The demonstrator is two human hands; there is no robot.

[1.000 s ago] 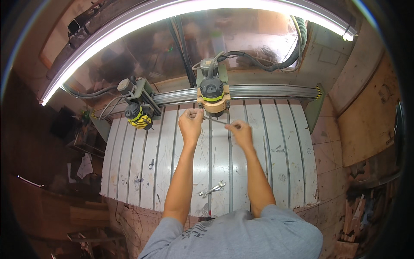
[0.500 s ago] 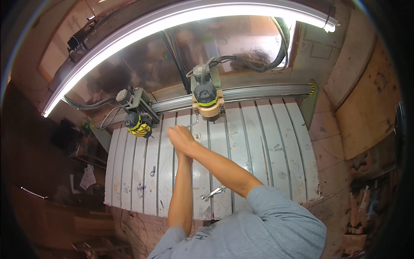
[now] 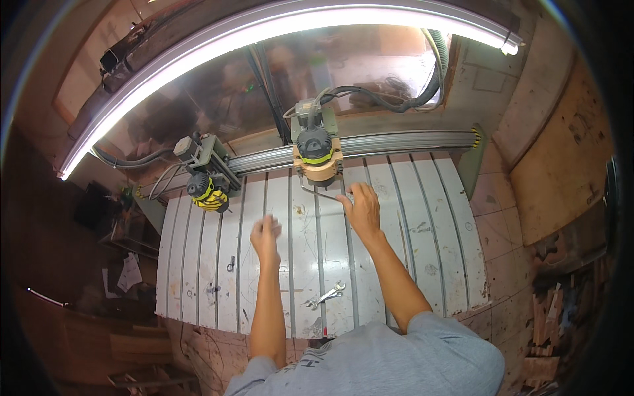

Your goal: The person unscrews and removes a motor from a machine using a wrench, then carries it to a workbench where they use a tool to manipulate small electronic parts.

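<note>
My right hand [image 3: 363, 210] is closed on the long arm of a bent hex key [image 3: 322, 194]. The key's short end reaches up to the left side of the tan clamp mount [image 3: 318, 169] around the middle router [image 3: 316, 145], which is black and grey with a lime band. My left hand [image 3: 265, 241] hovers over the slotted white bed [image 3: 422, 264], left of the key and apart from it; its fingers are partly stretched, slightly blurred, with nothing seen in them. Between my forearms, two crossed open-end wrenches [image 3: 325, 295] lie on the bed.
A second router [image 3: 206, 191] with a yellow-black striped part hangs at the left of the metal gantry rail [image 3: 403, 142]. A small metal piece [image 3: 230, 264] lies on the bed's left. A lit tube lamp [image 3: 277, 25] arches above; wood scraps [image 3: 549, 323] stand at the right.
My hands were together left of the middle router. Now they are apart: the right has swung the key's long arm rightward, and the left has come off and moved down.
</note>
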